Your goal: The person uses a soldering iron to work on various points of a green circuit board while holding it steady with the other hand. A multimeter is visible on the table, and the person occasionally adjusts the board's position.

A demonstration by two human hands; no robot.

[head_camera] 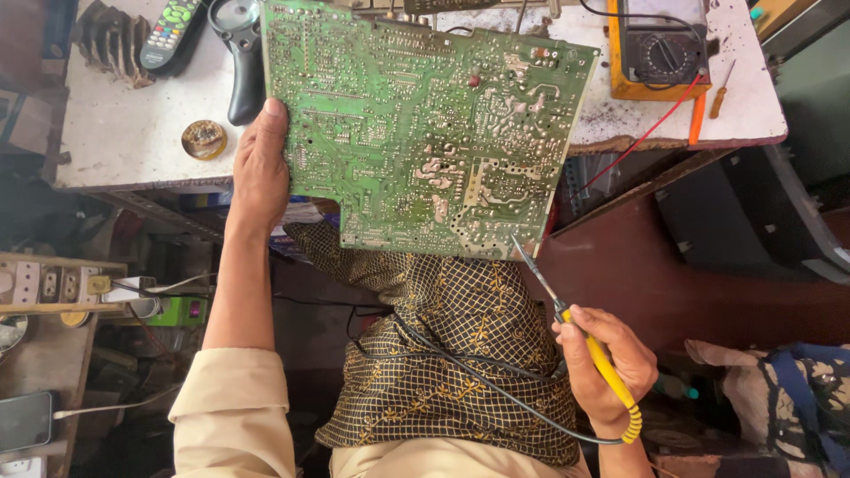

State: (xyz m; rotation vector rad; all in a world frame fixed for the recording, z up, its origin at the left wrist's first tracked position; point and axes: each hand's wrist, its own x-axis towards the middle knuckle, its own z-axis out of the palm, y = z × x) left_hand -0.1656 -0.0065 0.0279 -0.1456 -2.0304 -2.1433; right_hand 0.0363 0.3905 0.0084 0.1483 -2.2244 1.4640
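Observation:
A large green circuit board (425,124) is held solder side up, tilted over the near edge of a white workbench (124,124). My left hand (259,164) grips its left edge, thumb on top. My right hand (606,367) holds a yellow-handled soldering iron (580,327), whose thin metal tip touches or nearly touches the board's lower right corner. A black cord runs from the iron across a dark patterned cloth (452,354) on my lap.
On the bench lie a remote control (170,34), a black magnifier (241,53), a small round tin (204,139), a yellow multimeter (657,49) with a red lead, and a small screwdriver (719,93). A socket strip (53,283) and phone (25,420) sit left.

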